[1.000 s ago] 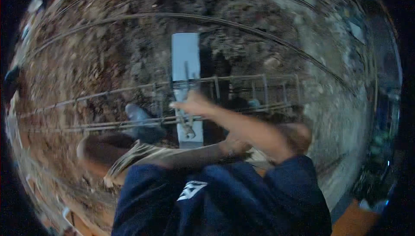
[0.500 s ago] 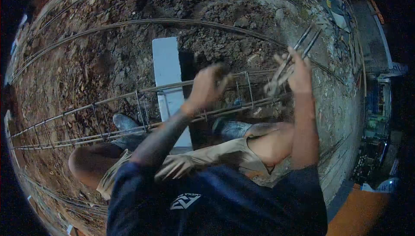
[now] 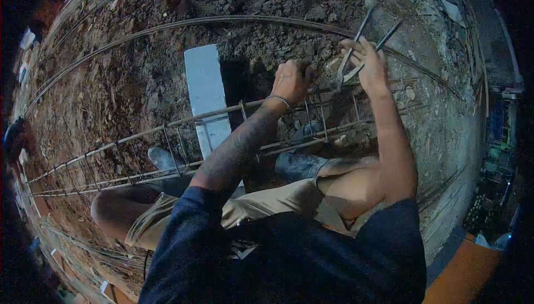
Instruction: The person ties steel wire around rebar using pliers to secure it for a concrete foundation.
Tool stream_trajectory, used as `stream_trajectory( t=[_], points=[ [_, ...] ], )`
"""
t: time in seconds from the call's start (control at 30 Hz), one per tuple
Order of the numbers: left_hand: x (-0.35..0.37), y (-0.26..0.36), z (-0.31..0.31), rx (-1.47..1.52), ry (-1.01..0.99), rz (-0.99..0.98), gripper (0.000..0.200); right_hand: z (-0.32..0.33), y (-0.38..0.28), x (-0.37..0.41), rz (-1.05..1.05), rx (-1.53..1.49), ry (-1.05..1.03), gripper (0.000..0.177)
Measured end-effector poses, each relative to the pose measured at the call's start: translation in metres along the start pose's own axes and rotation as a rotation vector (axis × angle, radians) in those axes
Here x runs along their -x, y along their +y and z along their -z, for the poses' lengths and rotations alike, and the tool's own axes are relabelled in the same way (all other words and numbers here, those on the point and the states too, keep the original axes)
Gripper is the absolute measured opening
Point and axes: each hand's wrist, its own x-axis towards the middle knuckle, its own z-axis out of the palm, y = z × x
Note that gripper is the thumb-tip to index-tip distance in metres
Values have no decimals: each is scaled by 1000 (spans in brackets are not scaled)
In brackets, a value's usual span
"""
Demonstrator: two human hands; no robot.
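My right hand [image 3: 371,70] holds steel pincers [image 3: 350,75], their two handles spread apart and pointing up and away. The pincers' jaws are down at the upper bar of a long rebar cage [image 3: 167,125], just right of my left hand [image 3: 293,80]. My left hand is closed at that same upper bar, near a stirrup [image 3: 308,116]. Its fingertips are turned away, so what they pinch cannot be made out. The cage runs across in front of me, over my shoes, with thin stirrups linking its long bars.
A pale rectangular block [image 3: 204,81] lies under the cage, left of my left hand. Long loose rods [image 3: 222,20] curve across the rough soil [image 3: 139,70] beyond. Grey concrete ground [image 3: 439,137] lies to the right. My shoe [image 3: 297,166] is beneath the cage.
My left hand has moved right along the upper bar, toward the pincers. My right hand has shifted slightly up and left; the pincers' handles have spread wider and their jaws have come to the bar.
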Motion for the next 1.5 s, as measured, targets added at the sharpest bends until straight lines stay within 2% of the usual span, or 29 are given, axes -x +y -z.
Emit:
stream_trajectory(
  t=[0.03, 0.13, 0.27, 0.33, 0.43, 0.5, 0.6, 0.67, 0.73, 0.8, 0.87, 0.93, 1.0, 1.03, 1.1, 1.13, 1.2, 1.23, 1.27, 1.3, 1.33, 1.4, 1.43, 1.47, 1.5],
  points=[
    [0, 9, 5, 99, 41, 47, 24, -7, -1, 3, 7, 53, -4, 29],
    [-5, 6, 4, -29, -73, 77, 27, -20, 3, 7, 43, 107, -2, 30],
    [-4, 6, 4, 28, -48, 53, 28, -29, 17, 10, 98, 88, -101, 28],
    [-7, 10, 6, 28, -130, 156, 27, -35, 18, 13, 93, 122, -108, 28],
    [-7, 10, 5, 61, -106, 182, 27, -43, 19, 15, 81, 129, -103, 24],
    [-7, 10, 6, 63, -130, 185, 27, -48, 18, 13, 24, 187, -2, 30],
    [-7, 6, 3, 92, -148, 190, 26, -42, 27, 2, -14, 214, 21, 30],
    [-6, 4, 2, 118, -147, 194, 26, -54, 11, 8, -37, 295, 33, 32],
    [-4, 6, 3, 60, -46, 90, 26, -63, 10, 9, -61, 375, 46, 34],
    [-6, 9, 8, 41, -102, 124, 26, -69, 19, 4, 85, 380, 215, 37],
    [-7, 5, 4, 23, -159, 156, 27, -72, 17, 5, 76, 371, 155, 41],
    [-6, -2, -3, 36, -8, 85, 27, -75, 12, 4, 66, 362, 94, 45],
    [-3, 3, 1, 49, 12, 75, 27, -75, 6, 2, 76, 681, 66, 46],
    [-2, 9, 5, 64, 30, 64, 26, -75, 10, -2, 75, 683, 66, 46],
    [-3, 4, 2, 55, 27, 52, 25, -72, 21, -10, 254, 680, 56, 41],
    [-4, 2, 1, 41, 23, 36, 25, -80, 16, -6, 253, 681, 57, 41],
    [-5, 3, 3, 14, -3, 60, 25, -103, 0, 5, 463, 632, 197, 37],
    [-7, 6, 5, -14, -25, 84, 25, -103, -2, 0, 466, 633, 197, 37],
    [-9, 8, 7, -12, -25, 84, 25, -102, -3, -7, 351, 488, 109, 37],
    [-12, 9, 10, 85, -121, 165, 28, -100, -4, -12, 237, 343, 22, 38],
    [-16, 11, 13, 181, -217, 244, 31, -100, -9, -13, 240, 344, 22, 38],
    [-20, 11, 21, 211, -283, 242, 36, -101, -18, -12, -1, 354, 71, 42],
    [-24, 9, 24, 240, -346, 237, 42, -98, -17, -14, 3, 353, 77, 42],
    [-31, 4, 26, 240, -350, 229, 42, -94, -14, -17, -9, 300, -16, 43],
    [-43, -5, 27, 520, -455, 284, 49, -90, -12, -19, -17, 249, -110, 44]
  ],
)
